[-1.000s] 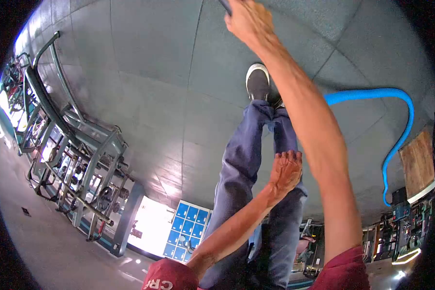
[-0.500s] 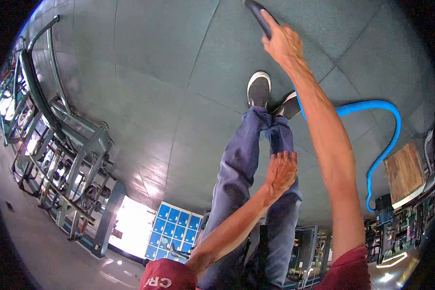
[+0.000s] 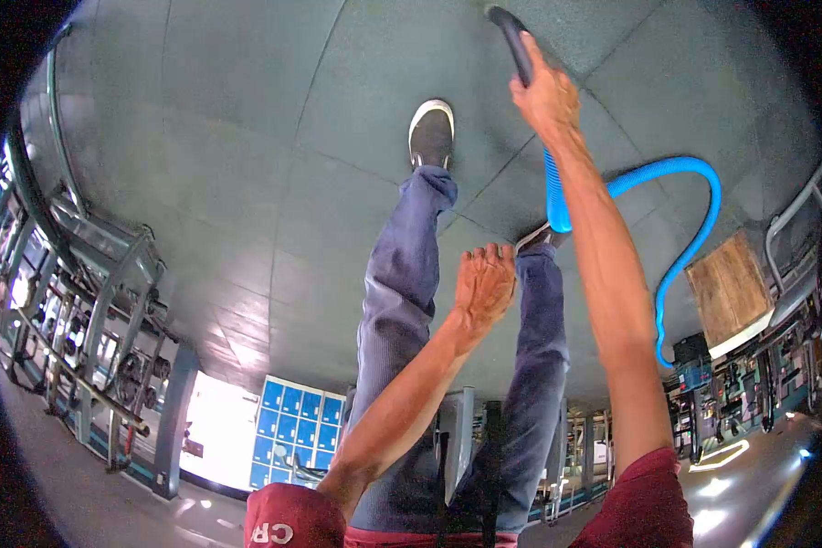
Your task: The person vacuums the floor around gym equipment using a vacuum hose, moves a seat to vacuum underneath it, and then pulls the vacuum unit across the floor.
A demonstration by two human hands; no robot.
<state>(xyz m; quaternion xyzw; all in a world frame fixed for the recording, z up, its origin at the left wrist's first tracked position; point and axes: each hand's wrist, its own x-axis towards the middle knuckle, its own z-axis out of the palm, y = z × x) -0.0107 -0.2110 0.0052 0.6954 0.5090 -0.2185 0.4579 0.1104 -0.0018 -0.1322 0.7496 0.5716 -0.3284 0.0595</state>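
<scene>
The tube (image 3: 514,46) at one o'clock was black; the hose (image 3: 676,165) at two was bright blue, ringed with ribs. The grey floor (image 3: 210,137) bore dark crossing lines. The shoe (image 3: 431,139) at twelve was dark, rimmed white; the trousers (image 3: 402,251), slate blue. At seven, the left sleeve (image 3: 310,511) was maroon with white letters, and the lockers (image 3: 290,400) showed a blue grid. The box (image 3: 729,288) at three was brown, wood-grained.

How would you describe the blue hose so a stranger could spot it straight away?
Start with the grey floor and find the right arm stretched over it. Between that arm and the wooden box, the hose bends in a wide curve. Unlike the flat grey floor and brown box, it is bright blue, ridged and snaking.
</scene>
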